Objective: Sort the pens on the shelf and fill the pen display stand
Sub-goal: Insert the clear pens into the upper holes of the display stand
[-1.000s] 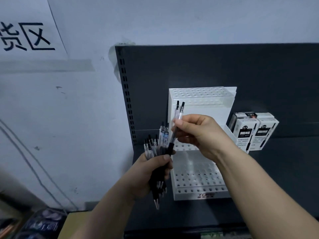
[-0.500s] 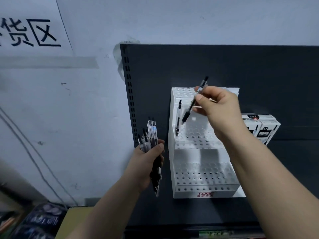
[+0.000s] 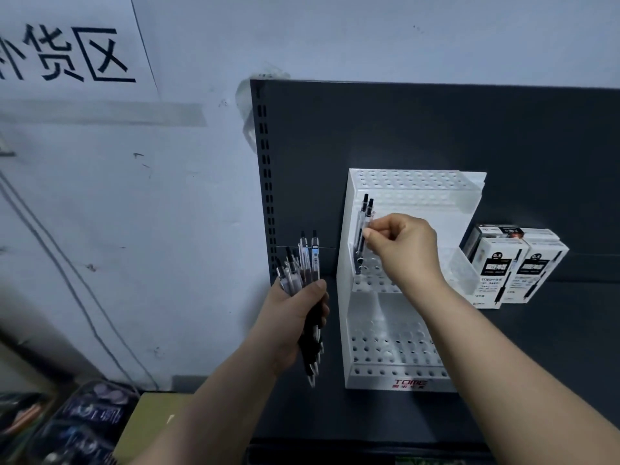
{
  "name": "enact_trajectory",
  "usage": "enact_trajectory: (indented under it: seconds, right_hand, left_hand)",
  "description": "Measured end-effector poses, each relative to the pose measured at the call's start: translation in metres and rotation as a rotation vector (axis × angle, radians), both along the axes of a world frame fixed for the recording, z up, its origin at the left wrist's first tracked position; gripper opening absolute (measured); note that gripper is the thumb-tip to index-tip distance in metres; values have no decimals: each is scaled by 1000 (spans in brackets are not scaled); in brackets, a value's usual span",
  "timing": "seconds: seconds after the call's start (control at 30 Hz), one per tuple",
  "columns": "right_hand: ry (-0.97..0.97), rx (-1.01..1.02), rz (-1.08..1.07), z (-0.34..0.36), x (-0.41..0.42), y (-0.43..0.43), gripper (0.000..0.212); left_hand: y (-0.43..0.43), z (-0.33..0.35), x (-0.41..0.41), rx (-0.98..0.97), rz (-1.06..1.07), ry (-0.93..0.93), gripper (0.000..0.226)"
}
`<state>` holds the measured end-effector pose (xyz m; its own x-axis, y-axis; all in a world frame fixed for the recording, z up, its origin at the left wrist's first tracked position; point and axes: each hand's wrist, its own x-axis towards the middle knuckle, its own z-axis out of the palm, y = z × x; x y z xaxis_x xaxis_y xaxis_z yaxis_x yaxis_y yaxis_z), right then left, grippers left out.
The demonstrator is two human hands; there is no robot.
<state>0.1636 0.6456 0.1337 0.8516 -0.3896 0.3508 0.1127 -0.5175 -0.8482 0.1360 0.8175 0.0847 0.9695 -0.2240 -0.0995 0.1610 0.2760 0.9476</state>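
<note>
A: Where is the pen (image 3: pixel 369 212)?
B: Upright in the display stand (image 3: pixel 385 381), middle tier, far left; the right hand (image 3: pixel 404 251) has its fingers clamped on it.
A: The left hand (image 3: pixel 293 318)?
B: Its fingers are wrapped round the bundle of pens (image 3: pixel 307 266), beside the stand.

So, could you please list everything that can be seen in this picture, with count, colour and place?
pen display stand: one, white, tiered, on the dark shelf, centre
standing pen: one, clear with black top, middle tier, left end
second pen: one, same kind, just right of it
pen bundle: count unclear, clear and black, left of the stand
pen boxes: at least two, white with black labels, right of the stand
shelf back panel: one, dark grey, behind the stand
paper sign: one, white with black characters, wall, upper left
packets: count unclear, dark, lower left corner
left hand: grips the pen bundle
right hand: pinches the second pen
</note>
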Motion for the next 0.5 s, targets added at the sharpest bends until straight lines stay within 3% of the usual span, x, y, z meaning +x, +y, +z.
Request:
enact_trajectory:
  seconds: [0.13,0.23,0.33,0.5]
  right_hand:
    - [13,38,-15,-2,0,1,21]
    - [10,1,-31,2,-5,0,3]
    - [-52,43,-22,5,-26,8,11]
    - [188,166,220,4,-39,28,13]
  left_hand:
    - [0,1,-3,-36,-34,-11,7]
    - [0,2,-5,-68,-56,-22,8]
    - [-1,4,-6,-74,-74,-47,6]
    - [-9,4,-6,-39,-136,-86,10]
